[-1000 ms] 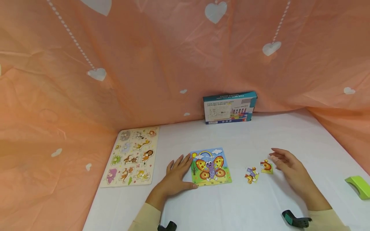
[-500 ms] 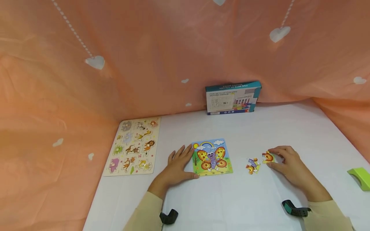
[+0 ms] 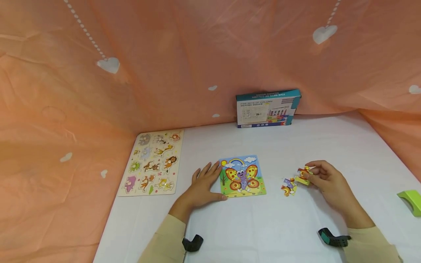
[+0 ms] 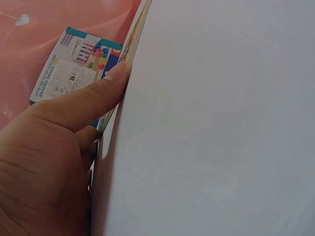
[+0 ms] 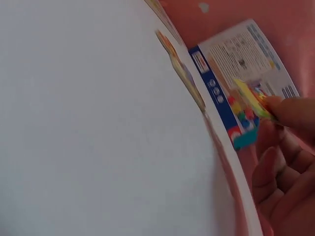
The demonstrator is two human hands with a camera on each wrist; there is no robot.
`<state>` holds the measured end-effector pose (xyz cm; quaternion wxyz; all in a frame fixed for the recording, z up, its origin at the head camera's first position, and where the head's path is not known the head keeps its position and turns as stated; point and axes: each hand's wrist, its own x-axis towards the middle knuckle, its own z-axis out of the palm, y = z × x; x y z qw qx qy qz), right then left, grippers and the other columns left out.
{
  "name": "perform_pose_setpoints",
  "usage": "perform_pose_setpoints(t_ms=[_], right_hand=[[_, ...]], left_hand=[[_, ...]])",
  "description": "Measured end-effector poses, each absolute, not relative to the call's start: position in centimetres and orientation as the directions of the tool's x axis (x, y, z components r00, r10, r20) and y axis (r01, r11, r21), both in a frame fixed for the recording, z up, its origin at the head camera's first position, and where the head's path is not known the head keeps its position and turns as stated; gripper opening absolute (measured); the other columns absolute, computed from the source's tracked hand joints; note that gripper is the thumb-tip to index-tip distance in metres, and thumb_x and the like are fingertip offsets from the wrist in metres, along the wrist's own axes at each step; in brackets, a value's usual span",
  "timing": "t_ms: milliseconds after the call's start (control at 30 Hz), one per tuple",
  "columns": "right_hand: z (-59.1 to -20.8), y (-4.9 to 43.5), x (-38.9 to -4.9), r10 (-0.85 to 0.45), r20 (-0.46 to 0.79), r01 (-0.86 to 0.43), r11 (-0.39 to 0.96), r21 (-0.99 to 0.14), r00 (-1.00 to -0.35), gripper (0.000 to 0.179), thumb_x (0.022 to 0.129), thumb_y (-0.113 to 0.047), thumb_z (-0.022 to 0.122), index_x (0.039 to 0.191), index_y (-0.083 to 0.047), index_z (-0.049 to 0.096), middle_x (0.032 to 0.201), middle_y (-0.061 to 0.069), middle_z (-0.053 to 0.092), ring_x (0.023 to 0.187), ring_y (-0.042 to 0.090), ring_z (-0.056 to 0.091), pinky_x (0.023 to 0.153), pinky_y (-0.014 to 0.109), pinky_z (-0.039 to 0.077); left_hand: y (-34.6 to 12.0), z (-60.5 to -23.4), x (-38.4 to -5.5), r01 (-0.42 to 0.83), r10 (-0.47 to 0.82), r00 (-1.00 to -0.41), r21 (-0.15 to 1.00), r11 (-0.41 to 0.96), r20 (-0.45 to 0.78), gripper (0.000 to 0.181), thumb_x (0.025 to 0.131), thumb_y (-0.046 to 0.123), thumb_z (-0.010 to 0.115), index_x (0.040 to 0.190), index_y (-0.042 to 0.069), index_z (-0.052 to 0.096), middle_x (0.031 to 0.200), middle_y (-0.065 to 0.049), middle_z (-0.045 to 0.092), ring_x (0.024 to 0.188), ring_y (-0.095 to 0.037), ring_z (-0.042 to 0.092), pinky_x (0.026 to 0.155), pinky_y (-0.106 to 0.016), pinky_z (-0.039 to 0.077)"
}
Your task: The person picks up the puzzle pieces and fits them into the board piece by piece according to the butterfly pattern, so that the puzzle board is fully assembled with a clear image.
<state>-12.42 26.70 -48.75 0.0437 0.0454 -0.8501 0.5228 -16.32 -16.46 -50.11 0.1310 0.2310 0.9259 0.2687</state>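
Note:
A square butterfly puzzle board (image 3: 242, 176) lies on the white table in the head view. My left hand (image 3: 201, 189) rests beside its left edge, fingers spread and straight, thumb touching the lower left corner. To the right, my right hand (image 3: 332, 186) pinches a puzzle piece (image 3: 303, 176) between thumb and fingers, tilted up off the table. In the right wrist view the same puzzle piece (image 5: 253, 100) shows edge-on at the fingertips. Just left of it, a second puzzle piece (image 3: 289, 187) with purple and orange parts lies flat on the table.
An animal peg puzzle (image 3: 152, 163) lies at the far left. A blue and white box (image 3: 268, 109) stands at the back against the orange curtain (image 3: 184, 65). A green arched block (image 3: 411, 202) sits at the right edge.
The right hand has closed its thumb and fingers on the right-hand puzzle piece and lifted it off the table, tilting it. The left hand stays by the board. The head view has shifted slightly.

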Motion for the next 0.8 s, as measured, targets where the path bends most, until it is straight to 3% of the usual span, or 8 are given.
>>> perform_pose_setpoints(t_ms=[133, 467, 800], right_hand=[[-48.4, 25.1, -12.4, -0.059, 0.082, -0.098, 0.386, -0.917, -0.995, 0.033, 0.106, -0.004, 0.072, 0.137, 0.004, 0.065, 0.097, 0.01, 0.064, 0.072, 0.019, 0.064, 0.059, 0.026, 0.055], [-48.0, 20.9, -12.7, -0.202, -0.028, -0.056, 0.399, -0.915, -0.979, 0.036, 0.11, -0.01, 0.066, 0.144, 0.002, 0.067, 0.103, 0.012, 0.068, 0.076, 0.021, 0.064, 0.061, 0.028, 0.055], [-48.7, 17.0, -14.0, -0.251, -0.09, 0.001, 0.336, -0.942, -0.964, 0.016, 0.105, -0.003, 0.07, 0.119, 0.005, 0.07, 0.092, 0.009, 0.069, 0.074, 0.024, 0.066, 0.064, 0.031, 0.06]], left_hand=[[-16.4, -50.1, -16.3, 0.359, 0.499, -0.859, 0.56, 0.747, -0.113, 0.112, 0.088, 0.059, 0.084, 0.174, 0.013, 0.029, 0.181, 0.003, 0.013, 0.166, -0.029, 0.001, 0.127, -0.062, -0.004], [-16.3, -50.0, -16.3, 0.354, 0.495, -0.861, 0.561, 0.748, -0.116, 0.111, 0.088, 0.058, 0.085, 0.173, 0.013, 0.03, 0.181, 0.002, 0.014, 0.166, -0.029, 0.001, 0.128, -0.062, -0.004], [-16.4, -50.1, -16.2, 0.356, 0.498, -0.86, 0.569, 0.742, -0.112, 0.111, 0.088, 0.057, 0.085, 0.174, 0.014, 0.028, 0.181, 0.003, 0.013, 0.166, -0.029, 0.001, 0.127, -0.061, -0.005]])
